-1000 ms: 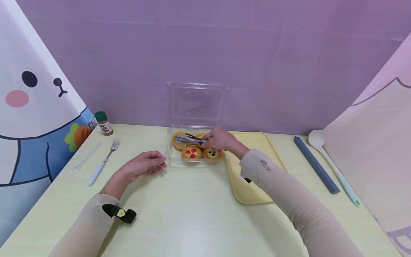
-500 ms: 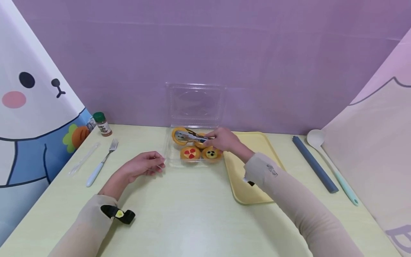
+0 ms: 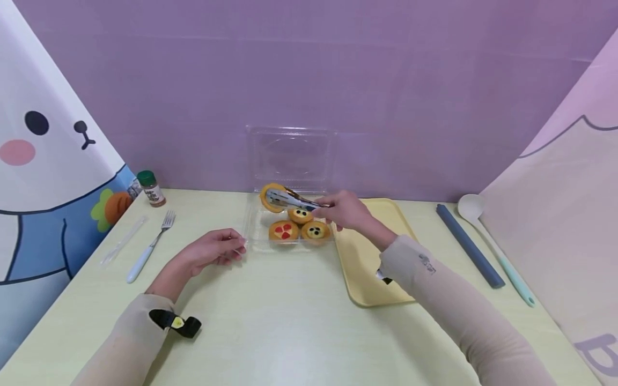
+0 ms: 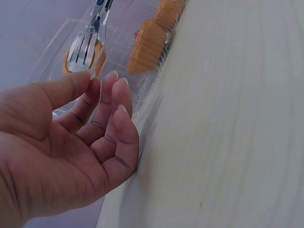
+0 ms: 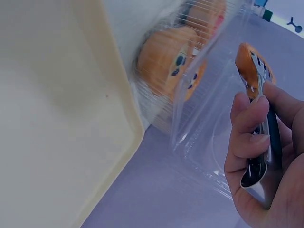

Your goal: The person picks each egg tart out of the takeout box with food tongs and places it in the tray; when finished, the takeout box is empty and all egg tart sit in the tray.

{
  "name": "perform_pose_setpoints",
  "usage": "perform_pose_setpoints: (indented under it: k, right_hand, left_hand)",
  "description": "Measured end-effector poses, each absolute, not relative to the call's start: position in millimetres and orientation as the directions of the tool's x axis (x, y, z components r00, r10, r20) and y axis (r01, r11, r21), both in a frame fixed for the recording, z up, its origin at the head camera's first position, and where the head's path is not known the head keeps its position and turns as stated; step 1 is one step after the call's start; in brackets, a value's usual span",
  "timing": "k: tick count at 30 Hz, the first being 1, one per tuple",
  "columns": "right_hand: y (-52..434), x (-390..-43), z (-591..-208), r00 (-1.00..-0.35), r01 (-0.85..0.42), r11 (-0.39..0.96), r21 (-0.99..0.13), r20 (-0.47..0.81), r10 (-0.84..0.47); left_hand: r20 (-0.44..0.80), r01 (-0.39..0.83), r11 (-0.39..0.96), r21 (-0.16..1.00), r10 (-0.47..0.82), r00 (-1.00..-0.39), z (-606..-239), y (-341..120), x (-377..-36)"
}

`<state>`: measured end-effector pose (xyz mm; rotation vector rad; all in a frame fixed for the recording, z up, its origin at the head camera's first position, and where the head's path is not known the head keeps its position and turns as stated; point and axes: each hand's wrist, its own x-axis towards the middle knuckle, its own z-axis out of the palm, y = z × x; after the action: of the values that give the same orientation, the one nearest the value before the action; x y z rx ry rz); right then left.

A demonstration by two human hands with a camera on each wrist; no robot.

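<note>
A right hand [image 3: 345,210] grips metal tongs [image 3: 291,200], whose tips beyond the fingers pinch an orange tart [image 3: 270,196] lifted above the clear plastic container [image 3: 254,225]. The left hand [image 3: 215,249], fingers loosely curled and holding nothing, touches the container's near left corner beside three tarts [image 3: 299,227] inside.

The tongs [image 3: 292,200] in the right hand's fingers [image 3: 333,210] are shiny metal. The box [image 3: 289,161] by the left fingers [image 3: 235,248] is clear, glossy plastic. The table [image 3: 289,321] looks smooth and matt.
</note>
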<state>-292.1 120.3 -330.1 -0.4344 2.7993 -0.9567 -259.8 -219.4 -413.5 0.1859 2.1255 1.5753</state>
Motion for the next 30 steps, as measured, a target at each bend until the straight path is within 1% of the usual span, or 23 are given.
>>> perform_pose_setpoints:
  k: [8,19,30]
  right_hand:
    - [138,-280,-320,-0.947,-0.233,0.718,-0.656,-0.015,-0.32]
    - [165,-275,-315,-0.957,-0.232,0.675,-0.701,0.039,-0.288]
    - [197,-267,-317,-0.972,-0.188,0.659,-0.728,0.039,-0.233]
  left_hand:
    - [-0.292,-0.167,0.322,0.932,0.391,-0.873,-414,-220,-258]
    - [-0.294,-0.167,0.326,0.931,0.393,-0.871,-411,-220,-257]
    - [-0.301,-0.172,0.334,0.927,0.385,-0.873,-413,-222,-259]
